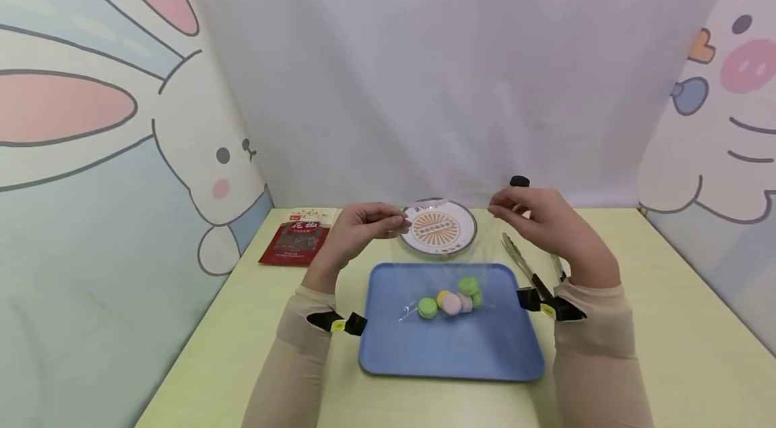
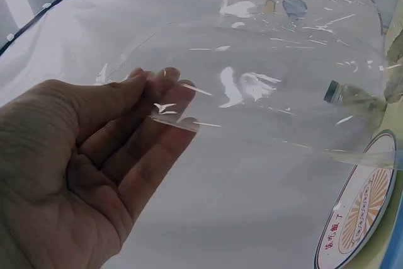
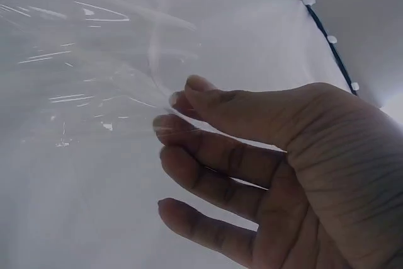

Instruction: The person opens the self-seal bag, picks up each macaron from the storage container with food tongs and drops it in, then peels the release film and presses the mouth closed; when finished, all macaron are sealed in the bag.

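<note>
A clear plastic bag (image 2: 252, 86) is stretched between my two hands, which hold its upper edge above the tray. My left hand (image 1: 370, 226) pinches the left side of that edge between thumb and fingers. At the other side, the thumb and index finger of my right hand (image 1: 536, 216) pinch the film, while its other fingers are spread in the right wrist view. Several green, yellow and pale pink macarons (image 1: 451, 304) show at the bag's lower end, over the blue tray (image 1: 418, 354). Whether they lie inside the film or behind it, I cannot tell.
Behind the tray stands a round patterned plate (image 1: 439, 226), partly seen through the film. Metal tongs (image 1: 515, 254) lie right of it, near my right wrist. A red seasoning packet (image 1: 295, 242) is at the back left. A dark-capped bottle (image 2: 352, 96) stands beyond the bag.
</note>
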{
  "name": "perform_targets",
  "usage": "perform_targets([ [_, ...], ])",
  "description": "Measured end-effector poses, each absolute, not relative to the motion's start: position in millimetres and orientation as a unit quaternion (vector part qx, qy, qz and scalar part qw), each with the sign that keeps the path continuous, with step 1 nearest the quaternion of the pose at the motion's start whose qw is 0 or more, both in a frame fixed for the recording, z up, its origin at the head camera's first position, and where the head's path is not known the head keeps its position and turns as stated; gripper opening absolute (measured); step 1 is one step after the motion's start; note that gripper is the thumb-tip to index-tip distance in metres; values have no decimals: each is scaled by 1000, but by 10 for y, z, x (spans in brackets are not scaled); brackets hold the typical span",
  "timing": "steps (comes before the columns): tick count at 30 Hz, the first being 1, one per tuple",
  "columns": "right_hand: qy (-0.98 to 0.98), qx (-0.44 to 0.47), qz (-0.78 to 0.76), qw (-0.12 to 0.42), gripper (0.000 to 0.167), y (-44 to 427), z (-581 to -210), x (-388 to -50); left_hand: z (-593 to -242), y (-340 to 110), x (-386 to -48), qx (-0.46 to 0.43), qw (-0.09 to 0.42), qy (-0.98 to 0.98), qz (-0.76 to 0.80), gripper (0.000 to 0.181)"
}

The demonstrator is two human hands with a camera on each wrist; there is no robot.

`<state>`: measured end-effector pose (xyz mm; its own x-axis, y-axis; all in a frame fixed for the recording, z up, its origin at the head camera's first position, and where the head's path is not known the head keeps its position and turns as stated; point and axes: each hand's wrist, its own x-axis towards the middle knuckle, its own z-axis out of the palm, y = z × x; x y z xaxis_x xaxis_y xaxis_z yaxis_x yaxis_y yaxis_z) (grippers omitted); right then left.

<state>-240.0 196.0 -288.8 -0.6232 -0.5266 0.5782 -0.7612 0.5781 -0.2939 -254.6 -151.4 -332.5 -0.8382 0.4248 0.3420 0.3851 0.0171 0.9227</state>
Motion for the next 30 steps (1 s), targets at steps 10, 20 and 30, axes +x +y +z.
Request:
perform_targets([
  [10,-712,508,262,407,19,1078,-2773,-2117,-3272,-1367,-2405,366,-20,685,630,20],
  [20,-738,493,245,392,24,888,-2893,-2114,-3167,-1223,-2211,433,-140,722,521,16],
  [30,-750,487,217,392,20,880,-2892,-2059,-3104,-1217,-2108,437,-197,770,422,12],
])
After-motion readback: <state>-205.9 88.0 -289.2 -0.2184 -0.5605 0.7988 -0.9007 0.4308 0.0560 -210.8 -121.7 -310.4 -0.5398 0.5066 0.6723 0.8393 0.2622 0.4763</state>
